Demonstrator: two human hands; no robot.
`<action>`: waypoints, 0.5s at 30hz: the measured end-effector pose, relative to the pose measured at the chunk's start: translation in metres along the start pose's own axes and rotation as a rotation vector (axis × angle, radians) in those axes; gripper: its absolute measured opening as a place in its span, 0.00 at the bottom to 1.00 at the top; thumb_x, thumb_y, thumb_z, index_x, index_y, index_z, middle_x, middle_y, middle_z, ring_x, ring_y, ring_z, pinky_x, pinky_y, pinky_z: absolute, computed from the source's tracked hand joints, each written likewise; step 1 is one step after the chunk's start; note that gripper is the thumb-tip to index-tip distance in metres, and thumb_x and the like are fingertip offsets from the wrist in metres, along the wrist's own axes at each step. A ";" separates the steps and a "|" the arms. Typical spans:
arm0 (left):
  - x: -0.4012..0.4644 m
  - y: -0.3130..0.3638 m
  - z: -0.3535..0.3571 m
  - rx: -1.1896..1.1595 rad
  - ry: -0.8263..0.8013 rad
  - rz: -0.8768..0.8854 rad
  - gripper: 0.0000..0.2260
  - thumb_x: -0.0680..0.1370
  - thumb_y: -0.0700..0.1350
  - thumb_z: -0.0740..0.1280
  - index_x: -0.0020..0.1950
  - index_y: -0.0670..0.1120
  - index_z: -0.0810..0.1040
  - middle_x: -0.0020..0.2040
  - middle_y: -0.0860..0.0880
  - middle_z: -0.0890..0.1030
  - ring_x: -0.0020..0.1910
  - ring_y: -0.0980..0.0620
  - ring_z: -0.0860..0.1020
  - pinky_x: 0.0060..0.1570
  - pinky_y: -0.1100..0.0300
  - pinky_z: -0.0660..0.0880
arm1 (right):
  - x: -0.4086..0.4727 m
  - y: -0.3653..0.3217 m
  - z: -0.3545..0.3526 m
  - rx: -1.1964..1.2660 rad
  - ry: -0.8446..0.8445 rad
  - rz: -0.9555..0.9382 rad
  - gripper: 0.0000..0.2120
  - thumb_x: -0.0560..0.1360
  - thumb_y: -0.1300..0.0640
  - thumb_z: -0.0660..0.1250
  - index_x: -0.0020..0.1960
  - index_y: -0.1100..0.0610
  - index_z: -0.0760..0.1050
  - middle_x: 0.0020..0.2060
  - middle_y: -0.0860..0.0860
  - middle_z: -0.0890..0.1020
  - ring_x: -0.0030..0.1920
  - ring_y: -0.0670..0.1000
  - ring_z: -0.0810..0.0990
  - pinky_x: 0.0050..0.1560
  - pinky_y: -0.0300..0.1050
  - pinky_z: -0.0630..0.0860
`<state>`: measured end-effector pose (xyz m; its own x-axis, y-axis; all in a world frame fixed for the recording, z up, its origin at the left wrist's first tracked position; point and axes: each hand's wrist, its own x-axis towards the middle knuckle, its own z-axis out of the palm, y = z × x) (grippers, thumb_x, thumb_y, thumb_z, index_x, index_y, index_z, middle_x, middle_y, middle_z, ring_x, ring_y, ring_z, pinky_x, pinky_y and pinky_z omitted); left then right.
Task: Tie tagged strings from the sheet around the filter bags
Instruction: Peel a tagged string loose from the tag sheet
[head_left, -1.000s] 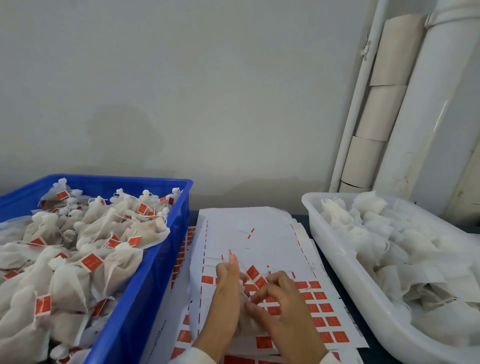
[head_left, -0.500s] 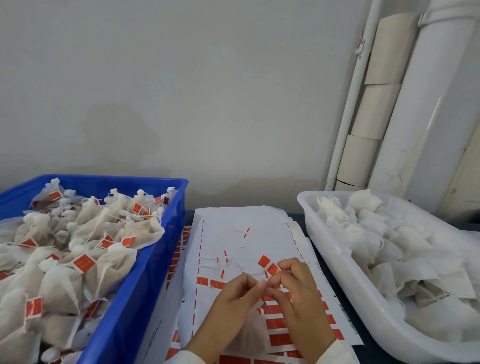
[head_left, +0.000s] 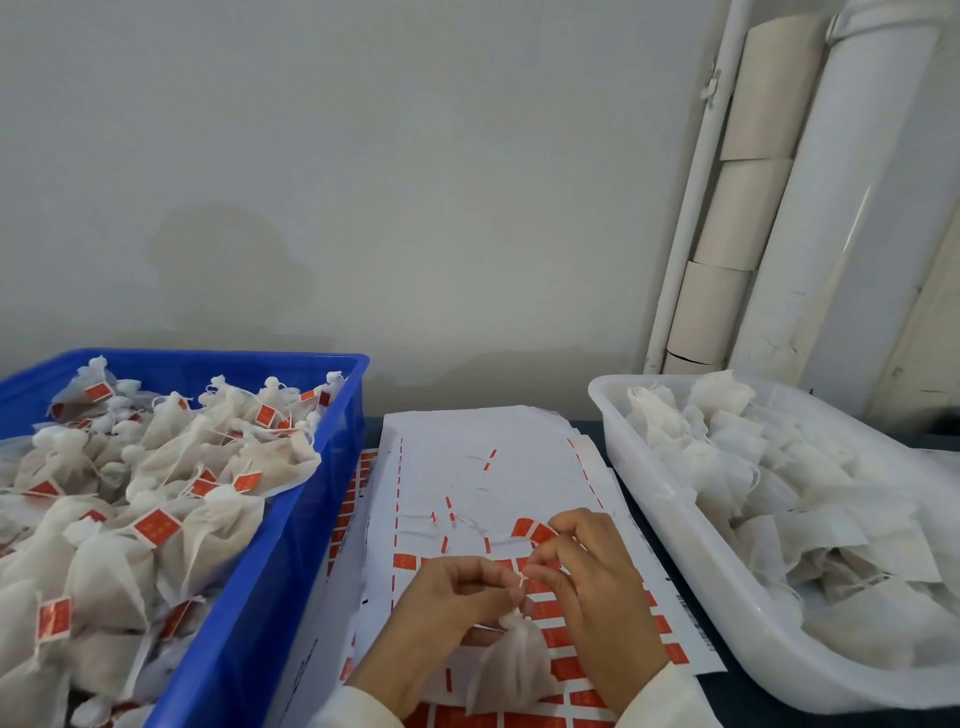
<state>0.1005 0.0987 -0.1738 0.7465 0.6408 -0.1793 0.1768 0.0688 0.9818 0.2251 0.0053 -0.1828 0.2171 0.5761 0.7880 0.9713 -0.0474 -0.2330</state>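
Filter bag (head_left: 511, 670): hangs between your hands, just below your fingertips, over the sheet (head_left: 483, 467)
Left hand (head_left: 457, 597): you pinch the string (head_left: 521, 581) above the bag's gathered neck
Right hand (head_left: 587, 587): your curled fingers pinch the same string

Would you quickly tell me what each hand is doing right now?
Left hand: pinches the string above the filter bag.
Right hand: pinches the same string.
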 end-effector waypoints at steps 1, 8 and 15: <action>0.000 0.000 0.001 0.000 0.021 0.002 0.03 0.73 0.41 0.71 0.40 0.46 0.83 0.38 0.50 0.85 0.35 0.56 0.82 0.34 0.67 0.76 | 0.000 0.000 0.000 0.004 0.001 0.006 0.05 0.69 0.58 0.66 0.35 0.53 0.78 0.39 0.49 0.79 0.47 0.42 0.70 0.49 0.30 0.72; -0.004 -0.001 0.007 -0.059 0.162 0.037 0.03 0.72 0.43 0.70 0.40 0.45 0.82 0.35 0.51 0.84 0.35 0.57 0.82 0.31 0.70 0.75 | 0.002 -0.008 -0.006 0.362 0.157 0.526 0.07 0.73 0.41 0.59 0.42 0.44 0.70 0.39 0.33 0.78 0.40 0.41 0.79 0.48 0.36 0.73; -0.006 -0.004 0.017 -0.154 0.245 0.107 0.03 0.72 0.42 0.70 0.42 0.44 0.82 0.34 0.51 0.84 0.34 0.58 0.81 0.30 0.70 0.74 | 0.000 -0.019 -0.011 0.788 0.009 0.627 0.11 0.71 0.49 0.64 0.52 0.50 0.70 0.35 0.50 0.79 0.39 0.50 0.80 0.44 0.42 0.78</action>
<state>0.1066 0.0819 -0.1774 0.5758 0.8144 -0.0722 -0.0083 0.0942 0.9955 0.2076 -0.0030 -0.1718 0.6710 0.6258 0.3976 0.3411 0.2156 -0.9150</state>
